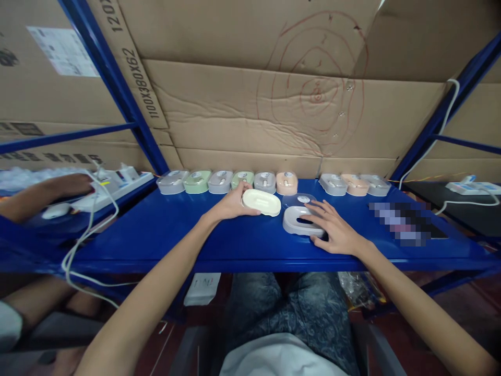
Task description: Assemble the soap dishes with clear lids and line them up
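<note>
Head view: left hand [234, 202] pinches cream oval [261, 202], long axis crosswise; right hand [337, 228] spreads over pale casing [291, 225].

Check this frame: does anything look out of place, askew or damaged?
Two things: the cardboard behind the blue table is creased and scrawled with red rings, like doodling; and a pixelated patch at the table's right hides what lies there.

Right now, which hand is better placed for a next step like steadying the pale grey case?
Probably the right hand: it reaches over the pale grey case and seems to touch it, while the left hand is occupied, holding the cream oval piece.
</note>
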{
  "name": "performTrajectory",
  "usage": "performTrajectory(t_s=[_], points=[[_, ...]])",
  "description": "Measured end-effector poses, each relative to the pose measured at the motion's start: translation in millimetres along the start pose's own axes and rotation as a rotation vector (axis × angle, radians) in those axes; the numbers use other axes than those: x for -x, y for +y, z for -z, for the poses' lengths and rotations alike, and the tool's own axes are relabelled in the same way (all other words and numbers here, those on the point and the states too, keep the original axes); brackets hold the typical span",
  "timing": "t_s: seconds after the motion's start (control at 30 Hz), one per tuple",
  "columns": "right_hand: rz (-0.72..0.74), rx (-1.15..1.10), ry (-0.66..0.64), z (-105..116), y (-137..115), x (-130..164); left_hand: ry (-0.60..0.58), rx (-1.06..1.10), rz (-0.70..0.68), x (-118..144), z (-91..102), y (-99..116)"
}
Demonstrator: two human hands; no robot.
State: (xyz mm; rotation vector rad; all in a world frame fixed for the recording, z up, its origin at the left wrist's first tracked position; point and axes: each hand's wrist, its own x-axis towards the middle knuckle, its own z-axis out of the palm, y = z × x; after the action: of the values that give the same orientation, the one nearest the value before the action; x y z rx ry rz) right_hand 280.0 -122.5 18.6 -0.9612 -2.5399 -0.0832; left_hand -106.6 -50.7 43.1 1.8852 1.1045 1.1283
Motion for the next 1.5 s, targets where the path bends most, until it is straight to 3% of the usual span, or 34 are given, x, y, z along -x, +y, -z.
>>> performTrajectory(t_s=[0.2,0.43,0.63,0.77,1.07,1.17,1.37,1.5], points=[[-0.014,-0.029,0.017,-3,-1,5,-0.022,-0.182,-0.041,1,2.8,-9],[-0.027,-0.021,0.034,-4,-1,8,-0.031,-0.124,-0.047,1,7.5,-20],[-0.017,-0.002,0.018,-6,2,9,-0.057,-0.225,-0.04,-1,7.5,-22],[-0.044,-0.012,0.011,-6,2,7,-0.074,-0.148,-0.066,-2,3.0,-21],[-0.082,-0.126,0.065,-1,0,3,0.057,-0.181,-0.157,2,2.6,-9],[-0.075,-0.199,0.192,2,1,-6,0.098,-0.046,-0.151,-8,-3.1,-2],[-0.204,-0.459,0.602,14,13,-52,0.305,0.448,-0.162,-52,-33.2,22],[-0.225,-0.599,0.759,19,33,-84,0.265,0.579,-0.147,-68,-44.8,27]])
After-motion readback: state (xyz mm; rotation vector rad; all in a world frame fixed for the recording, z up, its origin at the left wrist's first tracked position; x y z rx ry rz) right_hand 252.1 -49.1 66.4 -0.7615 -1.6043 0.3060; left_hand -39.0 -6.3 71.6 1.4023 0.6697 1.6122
